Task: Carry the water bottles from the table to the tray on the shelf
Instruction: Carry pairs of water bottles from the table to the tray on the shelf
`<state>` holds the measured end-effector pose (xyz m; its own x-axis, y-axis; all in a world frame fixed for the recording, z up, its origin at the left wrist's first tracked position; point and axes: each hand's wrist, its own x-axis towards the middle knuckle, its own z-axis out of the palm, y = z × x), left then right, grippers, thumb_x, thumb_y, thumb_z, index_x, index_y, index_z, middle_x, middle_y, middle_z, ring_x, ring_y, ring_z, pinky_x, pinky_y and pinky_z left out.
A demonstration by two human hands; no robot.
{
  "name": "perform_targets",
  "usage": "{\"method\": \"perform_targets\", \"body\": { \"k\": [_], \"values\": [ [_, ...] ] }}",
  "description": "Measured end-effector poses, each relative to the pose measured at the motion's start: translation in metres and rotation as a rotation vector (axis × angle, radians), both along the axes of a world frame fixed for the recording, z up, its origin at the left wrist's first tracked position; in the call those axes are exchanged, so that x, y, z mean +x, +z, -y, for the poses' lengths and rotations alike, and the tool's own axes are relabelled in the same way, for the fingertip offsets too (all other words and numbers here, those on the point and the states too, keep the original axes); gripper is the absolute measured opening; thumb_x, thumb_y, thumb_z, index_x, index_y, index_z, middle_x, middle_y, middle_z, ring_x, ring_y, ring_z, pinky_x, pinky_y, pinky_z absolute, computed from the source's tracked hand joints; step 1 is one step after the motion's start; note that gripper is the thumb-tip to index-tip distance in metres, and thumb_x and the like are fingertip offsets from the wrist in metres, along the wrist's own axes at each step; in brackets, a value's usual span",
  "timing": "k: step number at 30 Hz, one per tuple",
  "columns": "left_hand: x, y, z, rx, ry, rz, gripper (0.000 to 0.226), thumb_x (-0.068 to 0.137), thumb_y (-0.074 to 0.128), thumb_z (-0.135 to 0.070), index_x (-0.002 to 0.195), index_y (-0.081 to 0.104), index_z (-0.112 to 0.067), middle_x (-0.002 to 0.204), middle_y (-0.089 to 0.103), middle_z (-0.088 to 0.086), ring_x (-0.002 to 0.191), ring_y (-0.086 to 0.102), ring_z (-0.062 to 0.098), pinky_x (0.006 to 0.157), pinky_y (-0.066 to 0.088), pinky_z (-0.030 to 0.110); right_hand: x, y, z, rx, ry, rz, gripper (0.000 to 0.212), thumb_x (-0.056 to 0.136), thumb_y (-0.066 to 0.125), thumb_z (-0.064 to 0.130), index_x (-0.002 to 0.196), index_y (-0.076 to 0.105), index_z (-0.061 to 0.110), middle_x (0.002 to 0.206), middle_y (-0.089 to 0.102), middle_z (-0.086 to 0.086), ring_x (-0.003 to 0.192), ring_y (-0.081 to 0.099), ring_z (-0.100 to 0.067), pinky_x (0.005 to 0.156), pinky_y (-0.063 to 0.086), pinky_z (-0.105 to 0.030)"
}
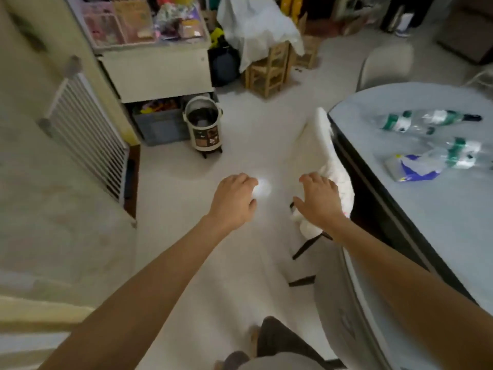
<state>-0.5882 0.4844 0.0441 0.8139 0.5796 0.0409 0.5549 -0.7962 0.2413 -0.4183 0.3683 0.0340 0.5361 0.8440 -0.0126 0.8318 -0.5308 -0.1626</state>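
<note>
Several clear water bottles with green labels lie on their sides on the round grey table (437,222) at the right: one bottle (426,120) is farther back, another bottle (464,154) nearer the right edge. My left hand (234,200) and my right hand (317,200) are stretched out over the floor, left of the table, both empty with fingers loosely curled and apart. Neither hand touches a bottle. No tray shows clearly in this view.
A crumpled blue and white plastic wrapper (412,168) lies on the table. A white chair (328,169) stands against the table's left edge. A white cabinet (160,73) with clutter on top, a grey crate (160,126) and a round pot (204,126) stand ahead. A white slatted gate (88,137) leans at left.
</note>
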Motion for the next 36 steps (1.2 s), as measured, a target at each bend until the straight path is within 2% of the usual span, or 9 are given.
{"method": "perform_targets", "body": {
  "k": [4, 11, 16, 22, 26, 32, 36],
  "values": [
    [0.104, -0.006, -0.032, 0.075, -0.253, -0.031, 0.042, 0.089, 0.055, -0.026, 0.129, 0.052, -0.012, 0.126, 0.054, 0.007, 0.118, 0.05, 0.028, 0.103, 0.034, 0.035, 0.067, -0.004, 0.001, 0.02, -0.262, -0.004, 0.048, 0.091, 0.055, 0.035, 0.133, 0.045, 0.013, 0.135, 0.046, -0.009, 0.126, 0.044, -0.03, 0.109, 0.029, -0.042],
    [0.28, -0.007, -0.062, 0.12, -0.557, -0.087, 0.044, 0.086, 0.057, -0.026, 0.129, 0.05, -0.014, 0.128, 0.053, 0.008, 0.118, 0.05, 0.028, 0.103, 0.036, 0.037, 0.185, -0.014, 0.002, 0.063, -0.592, -0.05, 0.051, 0.09, 0.056, 0.036, 0.133, 0.045, 0.012, 0.133, 0.047, -0.013, 0.124, 0.045, -0.033, 0.107, 0.033, -0.044],
    [0.382, -0.012, -0.088, -0.027, -0.633, -0.044, 0.052, 0.087, 0.06, -0.029, 0.135, 0.047, -0.015, 0.132, 0.052, 0.009, 0.119, 0.05, 0.029, 0.101, 0.04, 0.039, 0.255, -0.01, -0.002, 0.065, -0.81, -0.116, 0.056, 0.089, 0.059, 0.034, 0.136, 0.041, 0.012, 0.136, 0.045, -0.015, 0.123, 0.045, -0.035, 0.102, 0.035, -0.044],
    [0.522, -0.029, -0.119, -0.027, -0.823, -0.098, 0.058, 0.088, 0.06, -0.032, 0.14, 0.04, -0.014, 0.139, 0.045, 0.011, 0.123, 0.046, 0.032, 0.1, 0.039, 0.041, 0.336, -0.022, -0.018, 0.095, -1.057, -0.181, 0.054, 0.089, 0.058, 0.031, 0.136, 0.04, 0.012, 0.138, 0.043, -0.015, 0.125, 0.042, -0.034, 0.102, 0.035, -0.044],
    [0.61, -0.027, -0.134, 0.007, -0.973, -0.104, 0.059, 0.087, 0.06, -0.031, 0.138, 0.04, -0.011, 0.136, 0.046, 0.014, 0.12, 0.047, 0.035, 0.096, 0.04, 0.041, 0.386, -0.025, -0.034, 0.153, -1.247, -0.203, 0.054, 0.09, 0.058, 0.028, 0.137, 0.039, 0.011, 0.138, 0.044, -0.016, 0.125, 0.043, -0.034, 0.102, 0.036, -0.045],
    [0.708, -0.015, -0.134, -0.024, -1.117, -0.151, 0.052, 0.085, 0.06, -0.026, 0.132, 0.045, -0.01, 0.133, 0.048, 0.014, 0.12, 0.046, 0.035, 0.095, 0.042, 0.042, 0.444, -0.024, -0.046, 0.247, -1.465, -0.29, 0.056, 0.089, 0.06, 0.027, 0.137, 0.037, 0.011, 0.137, 0.044, -0.016, 0.123, 0.043, -0.034, 0.1, 0.037, -0.044],
    [0.755, -0.024, -0.11, -0.056, -1.203, -0.22, 0.056, 0.085, 0.059, -0.025, 0.137, 0.041, -0.013, 0.137, 0.044, 0.012, 0.124, 0.043, 0.034, 0.097, 0.041, 0.041, 0.478, -0.032, -0.034, 0.325, -1.594, -0.339, 0.061, 0.088, 0.063, 0.03, 0.139, 0.036, 0.011, 0.137, 0.045, -0.016, 0.122, 0.045, -0.034, 0.1, 0.041, -0.046]
  ]
}}
